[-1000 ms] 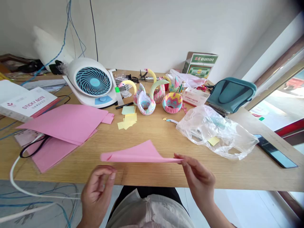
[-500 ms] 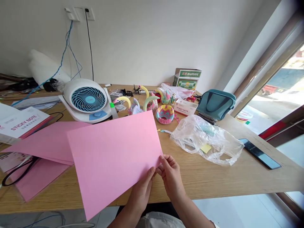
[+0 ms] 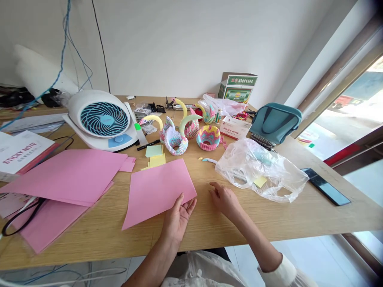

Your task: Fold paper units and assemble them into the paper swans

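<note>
A pink sheet of paper (image 3: 158,191) lies low over the middle of the wooden table. My left hand (image 3: 177,217) holds its lower right corner, thumb on top and fingers beneath. To the right of the sheet, my right hand (image 3: 224,198) is apart from it, over the bare wood, fingers curled; whether anything small is in them is hidden. More pink sheets (image 3: 68,171) lie in a pile at the left. Yellow sticky notes (image 3: 157,160) and a pale green one (image 3: 154,150) sit just behind the held sheet.
Folded-paper swans (image 3: 176,141) and a round paper basket (image 3: 208,138) stand behind. A white fan (image 3: 103,119) is at the back left. Rightward are a clear plastic bag (image 3: 260,171), a teal bag (image 3: 275,121) and a phone (image 3: 326,186).
The pink sheet has come down toward the table, uncovering the sticky notes and a swan. My right hand has let go of it and moved right. The view has shifted slightly.
</note>
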{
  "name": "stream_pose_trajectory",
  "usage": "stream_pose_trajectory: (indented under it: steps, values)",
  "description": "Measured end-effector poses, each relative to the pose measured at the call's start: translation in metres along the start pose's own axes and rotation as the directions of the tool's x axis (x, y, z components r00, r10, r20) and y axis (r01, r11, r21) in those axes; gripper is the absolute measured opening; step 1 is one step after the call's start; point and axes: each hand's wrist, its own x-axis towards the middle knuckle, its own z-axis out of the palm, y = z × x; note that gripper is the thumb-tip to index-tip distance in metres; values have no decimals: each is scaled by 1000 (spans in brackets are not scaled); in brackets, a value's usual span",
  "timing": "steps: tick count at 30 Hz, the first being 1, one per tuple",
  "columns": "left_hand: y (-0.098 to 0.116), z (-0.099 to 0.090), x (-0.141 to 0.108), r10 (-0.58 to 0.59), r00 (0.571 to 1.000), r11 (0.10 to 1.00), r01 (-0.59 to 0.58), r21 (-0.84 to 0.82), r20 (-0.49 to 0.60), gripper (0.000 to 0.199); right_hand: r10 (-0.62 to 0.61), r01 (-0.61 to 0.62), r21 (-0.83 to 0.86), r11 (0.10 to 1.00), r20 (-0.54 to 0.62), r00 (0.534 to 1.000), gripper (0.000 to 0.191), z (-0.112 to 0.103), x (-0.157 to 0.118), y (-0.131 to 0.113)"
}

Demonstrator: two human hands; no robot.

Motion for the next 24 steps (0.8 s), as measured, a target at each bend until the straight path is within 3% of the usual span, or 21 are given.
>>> stream_pose_trajectory:
  steps: [3, 6, 11, 14, 16, 20, 24]
  values:
    - [1, 3, -2, -43, 999, 998, 42, -39, -22, 14, 57, -55, -267, 962, -1, 998, 41, -6, 9, 4]
    - [1, 6, -2, -72, 997, 996, 70, -50, -35, 17, 88, -101, -376, 921, -50, 995, 49, -10, 12, 8]
    - [3, 9, -2, -140, 988, 990, 139, -19, -68, 22, 105, -172, -357, 918, -198, 975, 58, -34, 19, 26]
    - [5, 10, -3, -175, 982, 984, 173, -29, -70, 20, 28, -150, -295, 944, -379, 925, 62, -53, 29, 45]
    - [7, 10, -4, -200, 979, 979, 198, -37, -50, 20, -6, -134, -296, 946, -429, 903, 54, -61, 35, 56]
    - [7, 12, -4, -232, 972, 971, 230, -67, -26, 23, -46, -94, -402, 911, -326, 944, 41, -67, 43, 68]
    - [6, 14, -3, -263, 964, 960, 257, -109, -39, 18, -137, 42, -533, 845, -140, 981, 40, -72, 43, 65]
